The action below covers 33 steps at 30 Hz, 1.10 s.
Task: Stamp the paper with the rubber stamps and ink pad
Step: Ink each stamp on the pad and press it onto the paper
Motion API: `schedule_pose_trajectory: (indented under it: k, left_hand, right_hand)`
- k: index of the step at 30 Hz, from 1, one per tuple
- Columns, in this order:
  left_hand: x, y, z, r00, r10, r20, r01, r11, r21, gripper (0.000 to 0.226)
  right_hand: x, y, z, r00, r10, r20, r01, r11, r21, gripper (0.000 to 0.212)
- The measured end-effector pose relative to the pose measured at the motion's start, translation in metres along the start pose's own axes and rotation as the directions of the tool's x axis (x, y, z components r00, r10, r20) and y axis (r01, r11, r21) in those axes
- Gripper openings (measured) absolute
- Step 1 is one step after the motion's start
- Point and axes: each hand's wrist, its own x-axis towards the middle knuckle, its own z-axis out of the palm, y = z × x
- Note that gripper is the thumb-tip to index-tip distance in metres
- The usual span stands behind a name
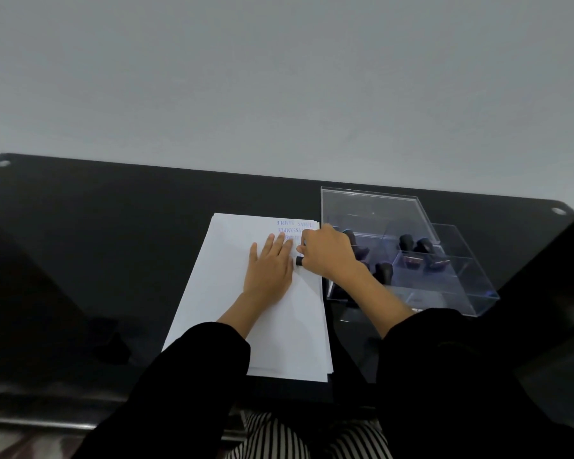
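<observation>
A person sits at a glossy black surface [113,243] with a stack of white paper sheets [289,326] lying lengthwise in front of them. The left hand [270,266] lies flat on the top sheet, its grip apart, fingers straight and pressed on the paper, the fingertips reaching towards the far end. Just beside it, the right hand [328,251] has its grip clamped on a small black rubber stamp [299,261]; the fingers curl over it so that only its lower end shows, down against the paper near the right edge. Lines of blue stamped lettering [290,223] reading "SAMPLE" run across the far right corner of the sheet, partly hidden by both hands. Just to the right of the stack stands a clear acrylic box with compartments [371,207], and inside it are several black-handled stamps [384,272], some upright and some tilted. Both arms wear black sleeves [206,359], and striped fabric [279,435] shows at the person's lap below the near edge of the surface
</observation>
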Motion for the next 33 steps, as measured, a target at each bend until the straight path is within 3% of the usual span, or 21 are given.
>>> schedule_pose_trajectory:
  k: [16,33]
  left_hand:
    - [0.0,-0.001,0.002,1.0,0.006,-0.028,-0.007,0.999,-0.033,0.049]
    - [-0.001,0.001,0.002,0.997,-0.005,-0.074,0.0,0.997,-0.079,0.048]
  right_hand:
    - [0.024,0.003,-0.011,0.975,0.059,0.216,-0.065,0.998,0.02,0.039]
    - [0.01,0.0,-0.002,0.995,0.051,0.08,-0.046,0.997,-0.053,0.029]
